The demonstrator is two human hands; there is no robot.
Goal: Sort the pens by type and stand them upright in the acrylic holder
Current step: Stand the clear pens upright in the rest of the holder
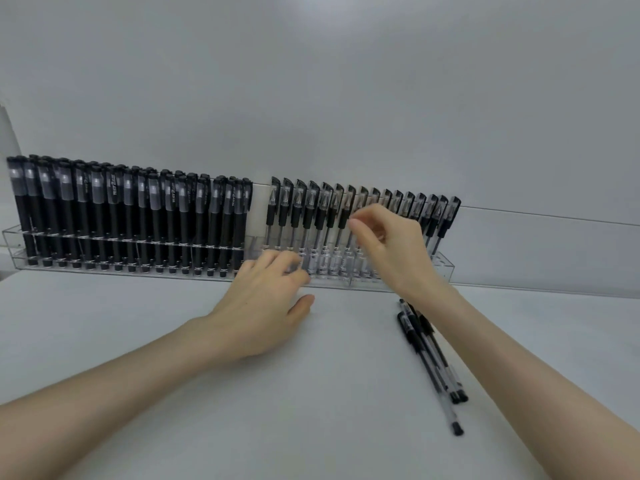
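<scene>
across the lower part of the view a white table is seen, backed by a plain grey-white wall. along the table's far edge, against the wall, a long acrylic holder is set, running from the far left to right of centre.

its left stretch is filled with black-barrelled pens, stood upright and packed closely in more than 1 row, caps up. after a narrow gap, the right stretch is taken up by clear-barrelled pens with black grips and black caps, stood upright in 1 visible row and leaned slightly to the right.

the left hand is laid palm down just before the holder, near the gap between the 2 pen types. its thumb is stretched out over the table, and its loosely bent fingers are placed against the holder's front wall at the feet of the first clear-barrelled pens; nothing is seen to be held in it.

the right hand is raised in front of the clear-barrelled row, its fingertips drawn together beside a pen's black grip. because of blur, it cannot be told whether a pen is pinched.

on the table near the holder's right end, at least 3 loose pens of the clear-barrelled type are laid side by side, touching, caps toward the holder, partly hidden by the right forearm.
</scene>
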